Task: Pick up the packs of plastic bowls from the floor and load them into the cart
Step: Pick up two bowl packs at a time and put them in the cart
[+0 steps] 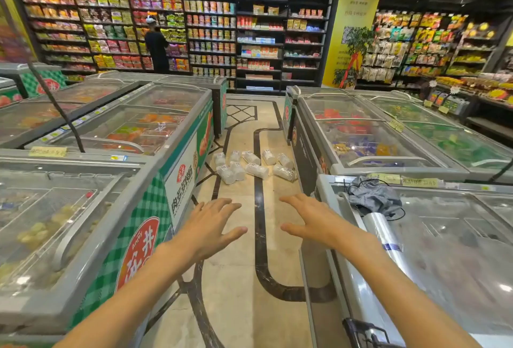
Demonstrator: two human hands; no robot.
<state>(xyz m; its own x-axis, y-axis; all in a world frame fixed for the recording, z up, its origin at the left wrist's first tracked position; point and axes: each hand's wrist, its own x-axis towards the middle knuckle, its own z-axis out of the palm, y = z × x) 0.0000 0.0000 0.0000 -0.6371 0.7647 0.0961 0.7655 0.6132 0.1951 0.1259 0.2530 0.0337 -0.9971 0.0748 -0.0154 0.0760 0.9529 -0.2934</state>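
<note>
Several packs of white plastic bowls (256, 165), wrapped in clear film, lie scattered on the tiled floor of the aisle ahead of me. My left hand (209, 225) and my right hand (311, 220) reach forward over the floor with fingers spread, both empty and well short of the packs. A dark piece of metal frame (366, 331) shows at the bottom right; I cannot tell if it is the cart.
Chest freezers with glass lids line the aisle on the left (155, 136) and right (361, 136). A grey cloth (374, 195) and a roll of plastic bags (384, 233) lie on the near right freezer. A person (156, 45) stands at the far shelves.
</note>
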